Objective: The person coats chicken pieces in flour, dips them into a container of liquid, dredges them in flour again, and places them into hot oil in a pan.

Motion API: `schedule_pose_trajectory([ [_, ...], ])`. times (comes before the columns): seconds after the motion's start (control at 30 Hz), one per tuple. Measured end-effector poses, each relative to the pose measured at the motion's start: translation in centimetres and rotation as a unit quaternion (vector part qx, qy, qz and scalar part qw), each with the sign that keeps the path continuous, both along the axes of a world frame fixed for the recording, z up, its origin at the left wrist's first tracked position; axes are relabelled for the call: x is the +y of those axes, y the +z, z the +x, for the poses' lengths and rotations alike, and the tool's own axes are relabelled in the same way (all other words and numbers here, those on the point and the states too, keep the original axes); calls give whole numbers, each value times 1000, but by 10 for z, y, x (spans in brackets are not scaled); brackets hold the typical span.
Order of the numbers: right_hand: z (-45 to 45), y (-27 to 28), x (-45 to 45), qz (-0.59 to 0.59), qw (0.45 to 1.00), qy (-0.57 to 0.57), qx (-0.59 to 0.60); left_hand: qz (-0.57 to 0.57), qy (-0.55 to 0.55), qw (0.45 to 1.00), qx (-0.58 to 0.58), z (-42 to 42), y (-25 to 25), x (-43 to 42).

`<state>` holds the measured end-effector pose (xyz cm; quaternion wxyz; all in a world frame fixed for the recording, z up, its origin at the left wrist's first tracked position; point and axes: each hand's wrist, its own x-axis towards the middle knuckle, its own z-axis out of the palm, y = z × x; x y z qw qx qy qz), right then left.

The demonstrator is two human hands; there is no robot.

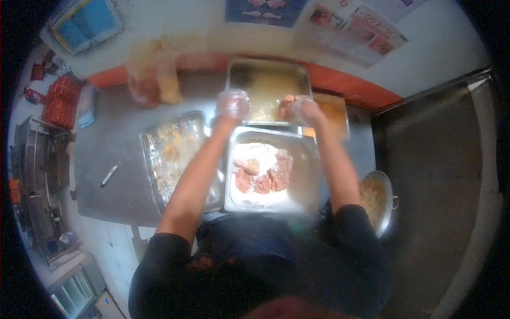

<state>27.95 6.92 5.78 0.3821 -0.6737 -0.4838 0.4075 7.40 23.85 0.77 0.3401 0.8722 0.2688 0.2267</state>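
- Steel worktop (122,186) meets a wall (202,32); its rear pan (255,65) of liquid (260,93) looks longer left to right.
- Right hand (304,110) is closed round a reddish meat piece (287,108), which juts inward over the pan's right side.
- Left hand (232,105), opposite: grip too blurred to tell.
- Other pieces (262,184) in the front pan (305,165) lie bodyward of both hands.

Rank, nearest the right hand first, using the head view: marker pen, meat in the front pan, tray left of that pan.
1. Meat in the front pan: nearer the body than the right hand.
2. Tray: left of that pan.
3. Marker pen: far left on table.
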Motion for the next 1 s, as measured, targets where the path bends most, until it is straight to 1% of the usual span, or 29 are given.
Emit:
schedule_pose_trajectory([
  [0.03, 2, -6, -1, 54, 995, 51, -67, 33, -16, 999, 34, 1, -2, 2],
  [0.07, 4, -13, -3, 111, 981, 93, -130, 34, -16, 999, 33, -1, 1, 0],
  [0.1, -31, 43, -3, -9, 997, -22, -69, 73, 0, 997, 21, -3, 4, -3],
  [0.13, -51, 76, -3, -127, 982, -136, -6, 112, 14, 994, 9, -4, 6, -5],
  [0.17, -40, 59, -3, -126, 982, -138, -6, 114, 13, 993, 7, -2, 5, -5],
  [0.2, -21, 29, -1, -96, 981, -120, 119, 98, 13, 995, 16, -1, 4, -4],
  [0.23, -22, 29, 3, -64, 963, -98, 242, 82, 15, 996, 25, 0, 3, -4],
  [0.27, -23, 30, 1, -63, 963, -99, 242, 83, 14, 996, 25, 0, 0, -4],
  [0.33, -30, 38, 0, -67, 981, -154, 92, 82, 26, 996, -21, -1, -4, -4],
  [0.37, -20, 19, 2, -67, 982, -154, 92, 83, 26, 996, -21, -1, -4, -4],
  [0.4, 1, -19, 7, -44, 974, -154, 161, 77, 19, 997, -12, 0, -5, -3],
  [0.43, 13, -39, 9, -20, 961, -153, 229, 72, 12, 997, -4, 0, -5, -2],
  [0.47, 0, -20, 6, -21, 961, -153, 229, 72, 12, 997, -4, 0, -4, -3],
  [0.5, -28, 22, 0, -17, 970, -176, 165, 116, 14, 993, 0, 0, -3, -4],
  [0.53, -44, 46, -3, -14, 975, -200, 101, 160, 15, 987, 5, -1, 0, -6],
  [0.57, -37, 34, -4, -14, 974, -201, 101, 160, 13, 987, 5, -3, 4, -7],
  [0.63, -18, 1, -2, 47, 968, -163, 187, 94, 7, 996, -3, -5, 10, -10],
  [0.67, -28, 17, -5, 48, 967, -164, 187, 94, 5, 996, -3, -1, -3, -8],
  [0.73, -46, 50, -15, 50, 958, -219, 176, 176, 44, 978, -103, 7, -33, -5],
  [0.77, -46, 56, -18, 50, 958, -221, 176, 176, 41, 978, -102, 6, -20, -11],
  [0.83, -50, 61, -28, 76, 970, -178, 149, 198, 19, 954, -226, 0, 12, -30],
  [0.87, -59, 77, -34, 74, 969, -182, 152, 195, 15, 955, -223, -3, 28, -38],
  [0.9, -72, 99, -42, 35, 976, -188, 100, 176, 1, 959, -221, -6, 44, -46],
  [0.93, -80, 109, -49, -5, 980, -194, 48, 184, -14, 958, -219, -8, 49, -53],
  [0.97, -78, 103, -57, -4, 986, -161, 32, 192, -29, 956, -218, -11, 54, -59],
  [1.0, -81, 94, -64, -9, 985, -165, 38, 199, -44, 955, -217, -13, 59, -65],
])
